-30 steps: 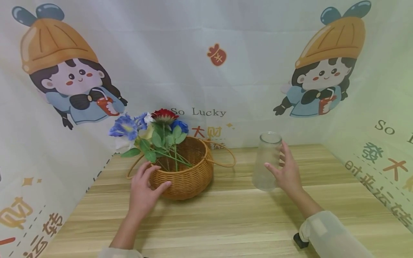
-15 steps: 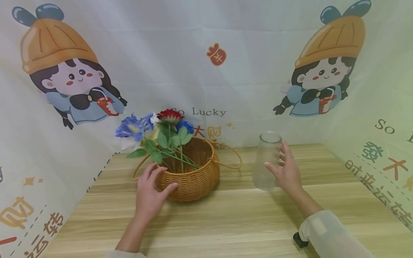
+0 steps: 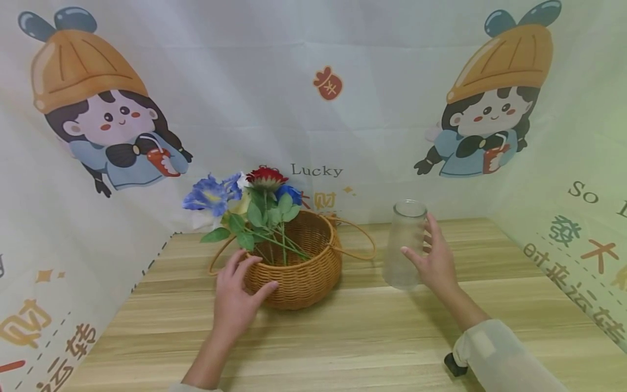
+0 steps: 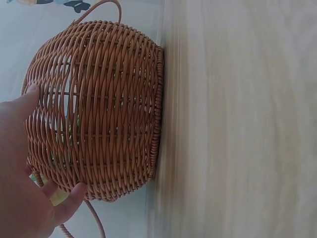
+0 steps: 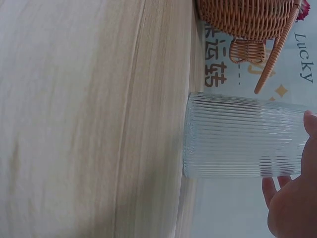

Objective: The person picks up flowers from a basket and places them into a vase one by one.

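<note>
A round brown wicker basket stands on the table, left of the middle. My left hand spans its near left side, thumb on the front wall and fingers bent round the left, seen close in the left wrist view at the basket wall. Artificial flowers lean left in the basket: a purple-blue bloom, a red one and a blue one, with crossed green stems. On the right my right hand grips an upright, ribbed clear glass vase, thumb in front, fingers behind.
The wood-grain table meets a printed cloth backdrop at the back and both sides. The basket's loop handle sticks out toward the vase. A small black device sits at the right cuff.
The basket with its flowers has slid right and slightly nearer along the table, my left hand moving with it. My right hand and the glass vase have stayed in place.
</note>
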`<state>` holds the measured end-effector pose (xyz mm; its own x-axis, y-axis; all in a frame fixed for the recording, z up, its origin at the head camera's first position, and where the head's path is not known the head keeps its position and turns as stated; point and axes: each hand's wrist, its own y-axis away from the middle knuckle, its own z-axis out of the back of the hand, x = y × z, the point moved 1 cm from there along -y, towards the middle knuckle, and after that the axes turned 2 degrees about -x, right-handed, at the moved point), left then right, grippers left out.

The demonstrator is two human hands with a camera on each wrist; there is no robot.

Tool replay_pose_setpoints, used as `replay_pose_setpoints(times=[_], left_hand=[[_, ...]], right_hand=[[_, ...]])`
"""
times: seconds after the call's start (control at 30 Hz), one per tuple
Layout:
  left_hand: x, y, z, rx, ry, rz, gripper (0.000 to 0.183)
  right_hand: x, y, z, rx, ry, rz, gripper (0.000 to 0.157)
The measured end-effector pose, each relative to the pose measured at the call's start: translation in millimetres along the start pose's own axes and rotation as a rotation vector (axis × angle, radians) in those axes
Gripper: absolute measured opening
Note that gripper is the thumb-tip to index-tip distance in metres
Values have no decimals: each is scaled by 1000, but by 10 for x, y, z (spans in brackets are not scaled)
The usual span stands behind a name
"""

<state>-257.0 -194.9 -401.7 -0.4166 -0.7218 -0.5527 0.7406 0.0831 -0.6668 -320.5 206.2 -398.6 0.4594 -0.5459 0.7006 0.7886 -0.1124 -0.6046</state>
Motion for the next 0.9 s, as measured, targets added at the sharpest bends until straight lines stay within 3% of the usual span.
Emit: replay_pose_setpoints(times=[0.9], left_hand=[[-150, 71, -101, 6, 9, -6, 55]], right_hand=[[0, -7, -4, 7, 13, -15, 94]])
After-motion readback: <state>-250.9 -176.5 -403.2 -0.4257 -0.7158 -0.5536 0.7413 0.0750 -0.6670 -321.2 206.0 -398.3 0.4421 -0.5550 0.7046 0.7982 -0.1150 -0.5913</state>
